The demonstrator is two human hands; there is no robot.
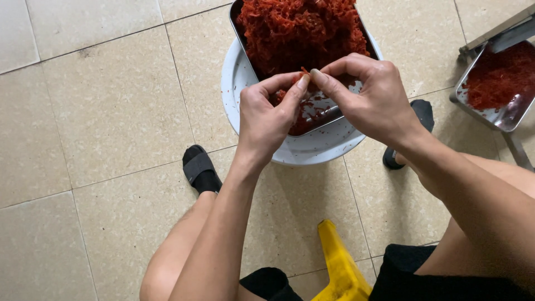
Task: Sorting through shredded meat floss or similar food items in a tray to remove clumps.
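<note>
- Beige floor tiles (111, 100) with dark grout lines form the ground; the person sits low above them, knees apart, a yellow stool (340, 267) showing between the thighs.
- Left hand (267, 114): thumb and forefinger are pinched on a small red piece (304, 72), the remaining fingers curled under the palm.
- Right hand (370, 92): thumb and forefinger are pinched on the same red piece from the opposite side, so the two hands meet fingertip to fingertip.
- Red piece: it lies directly between the two sets of fingertips, held in the air above the near end of the metal tray (323, 114). It is too small to read its long axis. Both hands are equally close to it.
- Metal tray: it sits below and just beyond the fingers, piled with red shreds (301, 28) at the far end, nearly bare at the near end.
- White basin (317, 147): it carries the metal tray and rests on the floor tiles between the feet.
- Black sandals: one (199, 170) is left of the white basin, the other (421, 114) is right of it.
- Second tray (510, 114): it stands well apart at the right edge, holding a thinner layer of red shreds.
</note>
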